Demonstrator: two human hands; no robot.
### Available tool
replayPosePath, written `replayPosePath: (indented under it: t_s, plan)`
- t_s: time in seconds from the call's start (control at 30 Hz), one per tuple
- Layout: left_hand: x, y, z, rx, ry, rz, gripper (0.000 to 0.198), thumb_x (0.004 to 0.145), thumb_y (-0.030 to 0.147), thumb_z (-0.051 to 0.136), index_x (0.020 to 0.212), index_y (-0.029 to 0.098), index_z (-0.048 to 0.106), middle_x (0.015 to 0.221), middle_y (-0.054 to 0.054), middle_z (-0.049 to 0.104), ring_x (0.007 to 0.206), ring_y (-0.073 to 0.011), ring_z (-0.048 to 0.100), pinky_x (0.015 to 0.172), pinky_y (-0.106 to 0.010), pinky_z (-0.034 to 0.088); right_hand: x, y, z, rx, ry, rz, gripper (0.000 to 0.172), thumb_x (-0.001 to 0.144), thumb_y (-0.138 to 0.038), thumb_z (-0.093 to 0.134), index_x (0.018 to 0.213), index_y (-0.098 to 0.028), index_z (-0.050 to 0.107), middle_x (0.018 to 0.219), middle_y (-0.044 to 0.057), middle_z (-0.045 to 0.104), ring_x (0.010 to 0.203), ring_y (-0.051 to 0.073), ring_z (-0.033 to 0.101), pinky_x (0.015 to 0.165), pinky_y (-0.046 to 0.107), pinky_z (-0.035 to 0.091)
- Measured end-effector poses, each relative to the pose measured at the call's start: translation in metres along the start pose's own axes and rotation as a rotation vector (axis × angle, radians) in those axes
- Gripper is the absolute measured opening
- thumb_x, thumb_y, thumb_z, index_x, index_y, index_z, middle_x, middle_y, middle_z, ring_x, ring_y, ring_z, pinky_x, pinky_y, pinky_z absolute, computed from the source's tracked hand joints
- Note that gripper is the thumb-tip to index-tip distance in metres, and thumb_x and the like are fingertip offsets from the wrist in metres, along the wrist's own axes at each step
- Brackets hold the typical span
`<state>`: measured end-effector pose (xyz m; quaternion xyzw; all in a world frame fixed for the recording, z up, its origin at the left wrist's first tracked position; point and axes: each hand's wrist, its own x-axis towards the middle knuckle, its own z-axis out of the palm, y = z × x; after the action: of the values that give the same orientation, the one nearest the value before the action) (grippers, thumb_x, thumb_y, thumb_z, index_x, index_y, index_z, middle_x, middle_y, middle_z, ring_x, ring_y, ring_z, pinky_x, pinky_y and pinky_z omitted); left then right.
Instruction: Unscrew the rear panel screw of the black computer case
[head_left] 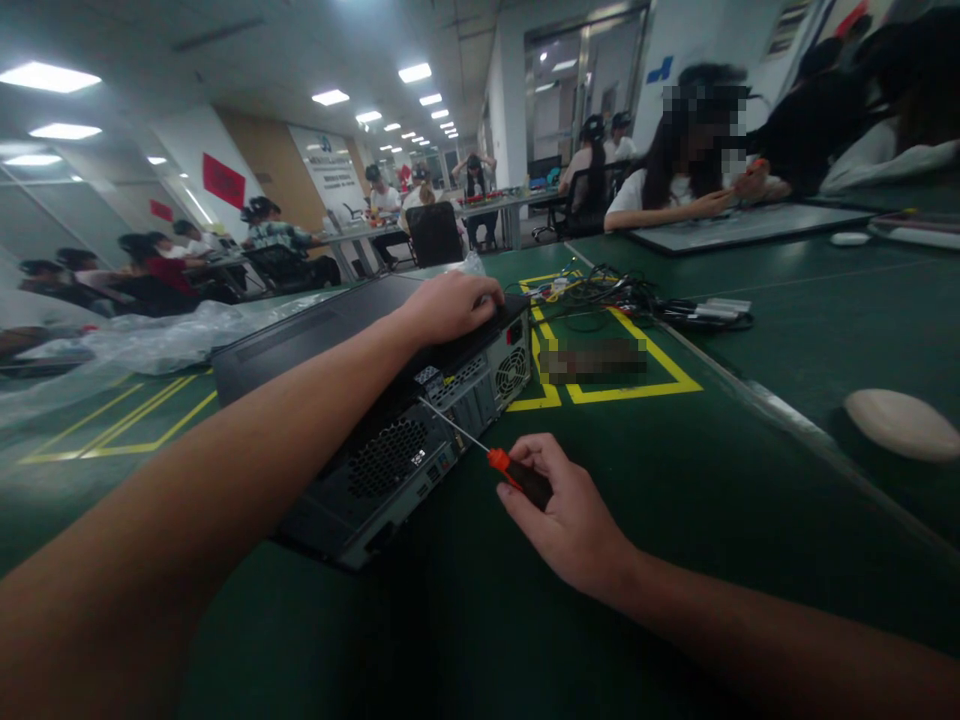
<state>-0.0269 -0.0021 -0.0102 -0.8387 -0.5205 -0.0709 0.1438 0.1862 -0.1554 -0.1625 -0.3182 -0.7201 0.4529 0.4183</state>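
A black computer case [322, 330] lies on the green table, its rear panel with grille, ports and fan facing my right side. My left hand [454, 305] rests on the top of the case near its far corner, fingers curled at the edge; whether they grip it is unclear. In my right hand [562, 500] is a screwdriver [525, 478] with an orange and black handle, the fingers wrapped round it. Its thin shaft points up and left, with the tip at the rear panel, near a small metal bracket [429, 377].
Beyond the case lie tangled cables [600, 290] beside yellow tape marks [637, 393]. Plastic wrap [187, 335] is at the left. A pale oval object [900, 424] sits at the right. Across the table, a person works at a flat panel [742, 228].
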Motion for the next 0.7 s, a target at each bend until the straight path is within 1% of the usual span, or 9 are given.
replayPosePath:
  t_s: [0.07,0.13,0.27,0.37,0.47,0.53,0.6,0.63,0.7]
  plan:
    - [0.0002,0.0001,0.0000,0.000,-0.005,0.001,0.043,0.102,0.028,0.051,0.131,0.023,0.082,0.114,-0.011,0.082,0.105,-0.0268,0.075,0.092,-0.038,0.054,-0.0014,0.0005,0.0011,-0.022,0.045,-0.038,0.012,0.096,-0.023,0.065,0.106,-0.024,0.058,0.090,0.001,0.068,0.078,0.020,0.067,0.072,0.034,0.050]
    - [0.0001,0.0007,-0.0002,0.000,-0.008,0.000,0.044,0.103,0.027,0.050,0.132,0.023,0.082,0.115,-0.012,0.082,0.106,-0.0274,0.075,0.092,-0.039,0.054,-0.0018,0.0015,0.0020,-0.034,0.078,-0.060,0.010,0.097,-0.024,0.065,0.106,-0.024,0.059,0.092,0.002,0.070,0.081,0.021,0.069,0.074,0.036,0.052]
    - [-0.0006,0.0026,-0.0014,0.004,-0.014,-0.016,0.044,0.103,0.029,0.050,0.134,0.023,0.081,0.118,-0.012,0.081,0.108,-0.0284,0.074,0.094,-0.040,0.054,-0.0014,0.0023,0.0021,-0.036,0.107,-0.046,0.010,0.099,-0.027,0.066,0.108,-0.023,0.062,0.097,0.005,0.073,0.086,0.023,0.071,0.079,0.038,0.055]
    - [-0.0008,0.0027,-0.0016,0.006,-0.018,-0.021,0.044,0.103,0.029,0.050,0.134,0.024,0.082,0.117,-0.011,0.082,0.107,-0.0279,0.074,0.094,-0.040,0.054,-0.0024,0.0001,0.0005,-0.036,0.081,-0.012,0.013,0.102,-0.031,0.065,0.111,-0.023,0.065,0.095,0.004,0.071,0.084,0.022,0.070,0.076,0.037,0.055]
    - [-0.0004,0.0016,-0.0009,0.003,-0.013,-0.015,0.044,0.103,0.029,0.050,0.133,0.023,0.082,0.115,-0.011,0.082,0.105,-0.0279,0.074,0.094,-0.040,0.054,-0.0034,-0.0027,-0.0008,-0.047,0.047,0.031,0.018,0.107,-0.037,0.060,0.111,-0.022,0.069,0.088,0.003,0.067,0.078,0.021,0.067,0.069,0.034,0.052]
    - [-0.0002,0.0010,-0.0005,0.003,-0.012,-0.009,0.044,0.103,0.029,0.050,0.133,0.024,0.082,0.113,-0.011,0.082,0.104,-0.0278,0.074,0.093,-0.040,0.054,-0.0034,-0.0038,-0.0005,-0.032,0.016,0.055,0.024,0.110,-0.040,0.054,0.102,-0.023,0.068,0.083,0.002,0.063,0.072,0.020,0.063,0.064,0.033,0.049]
    - [-0.0001,0.0010,-0.0004,0.006,-0.009,-0.003,0.045,0.103,0.029,0.049,0.132,0.024,0.082,0.113,-0.012,0.082,0.103,-0.0278,0.074,0.092,-0.040,0.053,-0.0029,-0.0044,0.0007,-0.013,-0.009,0.063,0.033,0.113,-0.042,0.047,0.092,-0.023,0.064,0.079,0.001,0.060,0.070,0.019,0.060,0.062,0.033,0.047]
    - [-0.0002,0.0010,-0.0005,0.008,-0.006,-0.001,0.045,0.102,0.029,0.049,0.132,0.024,0.082,0.113,-0.012,0.082,0.103,-0.0279,0.074,0.091,-0.040,0.053,-0.0026,-0.0046,0.0015,-0.001,-0.014,0.061,0.033,0.113,-0.043,0.046,0.093,-0.023,0.063,0.078,0.001,0.059,0.070,0.019,0.060,0.063,0.033,0.046]
    - [-0.0002,0.0009,-0.0006,0.008,-0.003,-0.001,0.045,0.102,0.029,0.049,0.131,0.023,0.083,0.110,-0.012,0.082,0.102,-0.0279,0.074,0.090,-0.040,0.053,-0.0019,-0.0048,0.0033,0.031,-0.004,0.059,0.021,0.110,-0.041,0.054,0.103,-0.023,0.063,0.080,0.000,0.062,0.072,0.019,0.061,0.066,0.033,0.047]
